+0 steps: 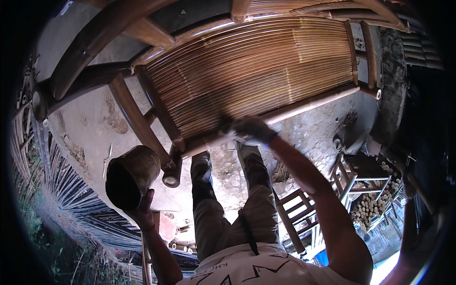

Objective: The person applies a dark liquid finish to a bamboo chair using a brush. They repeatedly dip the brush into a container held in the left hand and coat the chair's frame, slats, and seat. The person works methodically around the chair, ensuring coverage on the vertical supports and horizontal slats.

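My left hand holds a dirty, dark bucket tilted at the left, its mouth turned toward me. The inside is too dark to make out. My right hand, in a grey work glove, is closed at the front rail of a bamboo bench. Against the slats by that hand is a dark, blurred thing whose kind I cannot tell. The bench seat has close-set brown slats, darker and shiny toward the left and lighter at the right. Its front rail is a thick bamboo pole.
A bamboo armrest curves over the far left. Bundles of thin poles lie at left. To the right stand a small bamboo stool, a stack of cut bamboo and a slatted frame. The concrete floor is stained.
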`<control>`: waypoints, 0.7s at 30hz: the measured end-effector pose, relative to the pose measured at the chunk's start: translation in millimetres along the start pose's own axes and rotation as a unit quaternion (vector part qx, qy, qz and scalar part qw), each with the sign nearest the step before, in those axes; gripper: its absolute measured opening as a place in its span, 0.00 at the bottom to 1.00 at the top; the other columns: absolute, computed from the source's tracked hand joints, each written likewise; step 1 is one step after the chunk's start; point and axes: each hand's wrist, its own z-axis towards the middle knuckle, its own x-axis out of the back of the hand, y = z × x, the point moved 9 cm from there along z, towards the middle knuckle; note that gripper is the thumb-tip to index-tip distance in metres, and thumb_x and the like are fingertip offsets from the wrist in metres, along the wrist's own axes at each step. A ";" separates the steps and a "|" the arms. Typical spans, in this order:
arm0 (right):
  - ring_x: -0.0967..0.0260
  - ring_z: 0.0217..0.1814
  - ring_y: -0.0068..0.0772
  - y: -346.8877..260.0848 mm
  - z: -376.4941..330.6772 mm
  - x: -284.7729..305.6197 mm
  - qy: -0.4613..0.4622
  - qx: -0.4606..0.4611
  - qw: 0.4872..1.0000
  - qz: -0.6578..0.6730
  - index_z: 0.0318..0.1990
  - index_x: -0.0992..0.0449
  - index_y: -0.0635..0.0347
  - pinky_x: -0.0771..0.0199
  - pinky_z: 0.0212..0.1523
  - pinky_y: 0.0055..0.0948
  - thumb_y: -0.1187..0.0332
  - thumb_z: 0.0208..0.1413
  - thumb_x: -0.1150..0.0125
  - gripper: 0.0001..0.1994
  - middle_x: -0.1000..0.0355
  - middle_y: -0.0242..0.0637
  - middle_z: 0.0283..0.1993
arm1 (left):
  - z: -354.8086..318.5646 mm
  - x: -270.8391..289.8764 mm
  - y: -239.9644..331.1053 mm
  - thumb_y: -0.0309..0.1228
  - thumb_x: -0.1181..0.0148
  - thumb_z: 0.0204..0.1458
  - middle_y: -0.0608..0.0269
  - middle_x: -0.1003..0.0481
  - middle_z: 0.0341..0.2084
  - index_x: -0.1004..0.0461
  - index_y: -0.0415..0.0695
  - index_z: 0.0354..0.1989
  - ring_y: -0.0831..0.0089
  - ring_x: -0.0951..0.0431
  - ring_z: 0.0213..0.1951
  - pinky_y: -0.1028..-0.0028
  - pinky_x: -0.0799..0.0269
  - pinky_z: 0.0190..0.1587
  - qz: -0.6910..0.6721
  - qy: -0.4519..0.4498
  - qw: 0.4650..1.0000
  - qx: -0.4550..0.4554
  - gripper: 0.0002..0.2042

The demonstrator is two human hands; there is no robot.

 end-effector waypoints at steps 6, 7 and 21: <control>0.23 0.46 0.40 162.6 -138.9 161.2 0.075 -0.109 0.990 0.039 0.45 0.19 0.48 0.22 0.48 0.40 0.67 0.56 0.36 0.10 0.20 0.35 0.42 | -22.3 -62.5 42.8 0.24 0.22 0.36 0.54 0.33 0.60 0.41 0.36 0.66 0.60 0.34 0.61 0.61 0.40 0.65 -0.027 -0.026 0.999 0.000 0.45; 0.23 0.45 0.41 187.4 -161.8 184.1 0.098 -0.173 0.979 0.049 0.44 0.19 0.48 0.22 0.47 0.41 0.65 0.56 0.36 0.09 0.20 0.36 0.41 | -28.8 -72.8 48.3 0.24 0.22 0.35 0.54 0.33 0.60 0.41 0.36 0.67 0.59 0.34 0.61 0.60 0.40 0.65 -0.038 -0.031 0.999 0.011 0.46; 0.26 0.49 0.27 116.1 -173.8 52.1 0.386 -0.282 0.768 0.425 0.47 0.21 0.60 0.26 0.51 0.30 0.69 0.61 0.43 0.10 0.22 0.33 0.44 | -83.1 -207.9 149.9 0.20 0.29 0.40 0.53 0.33 0.61 0.38 0.30 0.64 0.61 0.33 0.61 0.60 0.39 0.66 0.045 -0.063 0.987 -0.142 0.38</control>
